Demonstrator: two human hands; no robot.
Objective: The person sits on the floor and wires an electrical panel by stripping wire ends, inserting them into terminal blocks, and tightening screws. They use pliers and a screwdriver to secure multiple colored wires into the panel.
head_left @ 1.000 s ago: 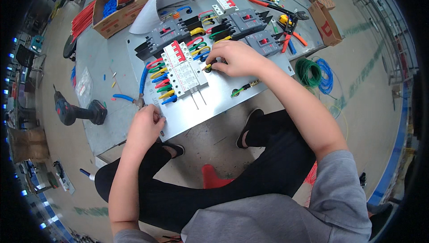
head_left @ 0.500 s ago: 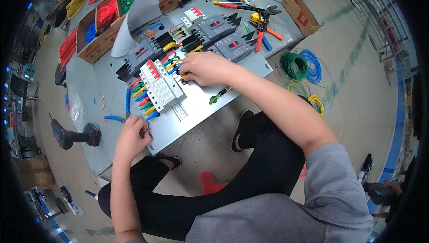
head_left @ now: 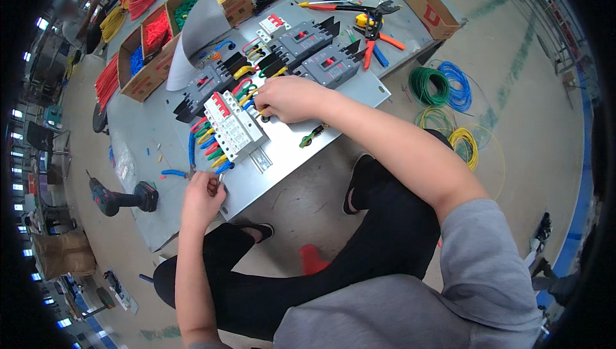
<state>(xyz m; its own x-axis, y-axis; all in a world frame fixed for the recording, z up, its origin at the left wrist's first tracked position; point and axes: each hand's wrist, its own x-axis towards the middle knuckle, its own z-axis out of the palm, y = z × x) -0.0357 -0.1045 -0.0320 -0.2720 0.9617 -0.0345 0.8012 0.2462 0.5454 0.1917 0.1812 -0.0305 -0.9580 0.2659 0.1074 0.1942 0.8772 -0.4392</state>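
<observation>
A white miniature circuit breaker block [head_left: 236,132] sits on a metal mounting plate [head_left: 282,160], with colour-sleeved wires [head_left: 210,145] along its left side. My right hand [head_left: 290,99] is closed in a pinch at the block's right side, close to the yellow and blue wire ends; its fingertips hide what they hold. My left hand [head_left: 204,196] has its fingers curled at the plate's lower left edge, just below a blue-sleeved wire end [head_left: 224,167]; whatever it grips is too small to make out. Dark moulded-case breakers [head_left: 328,63] stand farther back on the plate.
A cordless drill [head_left: 123,197] stands at the table's left. Cardboard bins of coloured sleeves [head_left: 156,74] line the back left, beside a curled paper sheet [head_left: 192,46]. Pliers and cutters [head_left: 374,31] lie at the back right. Wire coils [head_left: 443,87] rest on the floor.
The view has shifted slightly. My left hand has moved a little up, nearer the lowest blue-sleeved wire, with fingers still curled. My right hand keeps its pinch beside the breaker block.
</observation>
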